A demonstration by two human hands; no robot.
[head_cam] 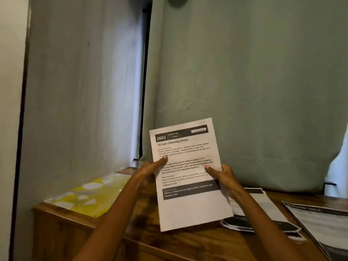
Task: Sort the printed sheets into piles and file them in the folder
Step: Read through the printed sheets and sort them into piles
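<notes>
Wooden table: dark brown, grain visible, nearest the camera — it bears all the loose paper.
Printed sheets on the right: a white pile with black header bands lies flat at the table's right edge, partly cut off by the frame.
Middle pile: more white printed sheets with dark bands lie flat just behind the right forearm, slightly fanned, edges uneven.
Held sheet: a white printed page headed "2652 BEDROOM" and "Screen Cleaning Check", held upright above the table, tilted a little to the left, its lower edge near the tabletop.
Left hand: grasps the sheet's left edge, thumb laid on the printed face, fingers behind the paper.
Right hand: pinches the sheet's right edge, thumb on the front, fingers curled behind.
Yellow-and-white patterned folder: lies flat on the table's far left corner, closed as far as can be seen — what it holds cannot be told.
Green curtain: pale fabric hangs behind the table.
Grey curtain: hangs to the left of the green one.
</notes>
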